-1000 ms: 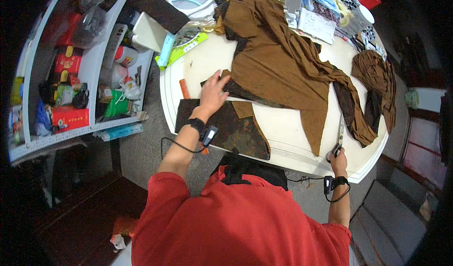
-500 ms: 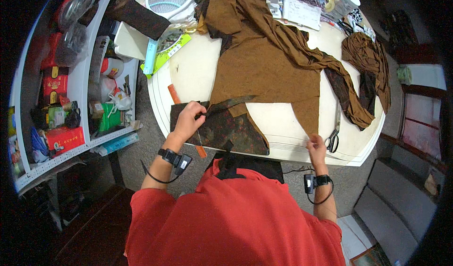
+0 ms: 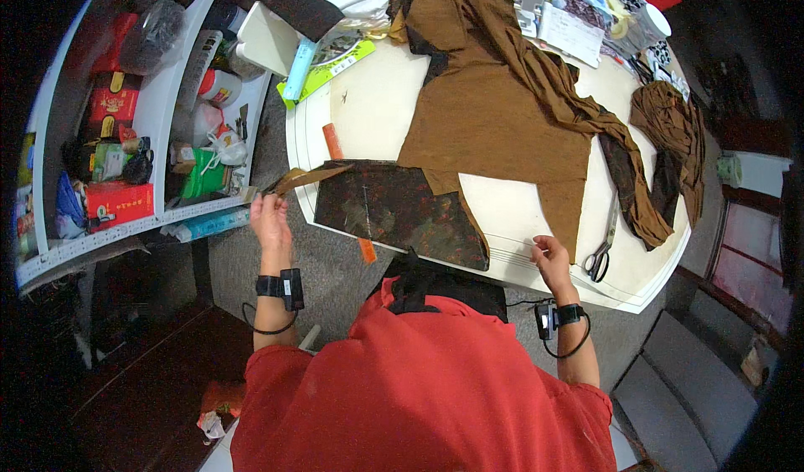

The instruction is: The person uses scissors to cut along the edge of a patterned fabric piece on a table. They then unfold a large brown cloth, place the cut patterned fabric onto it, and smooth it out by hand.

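Observation:
A brown cloth piece (image 3: 494,128) lies spread on the white table, a long twisted part trailing to the right. On the near left lies a dark patterned cloth piece (image 3: 394,212). Beyond the table's left edge, my left hand (image 3: 270,221) is closed on the end of a narrow brown fabric strip (image 3: 310,175), which stretches back toward the dark piece. My right hand (image 3: 553,263) is by the brown cloth's lower right corner, fingers slightly curled and apart, with nothing visible in them. Black-handled scissors (image 3: 600,258) lie to its right.
Orange strips (image 3: 332,141) lie beside and under the dark piece. A bundled brown cloth (image 3: 670,128) sits at the table's right. Papers (image 3: 571,32) and clutter crowd the far side. Packed shelves (image 3: 159,137) stand at the left.
My left hand has moved left, off the table's edge, drawing the strip out with it. My right hand has come away from the brown cloth's corner. The view has shifted slightly.

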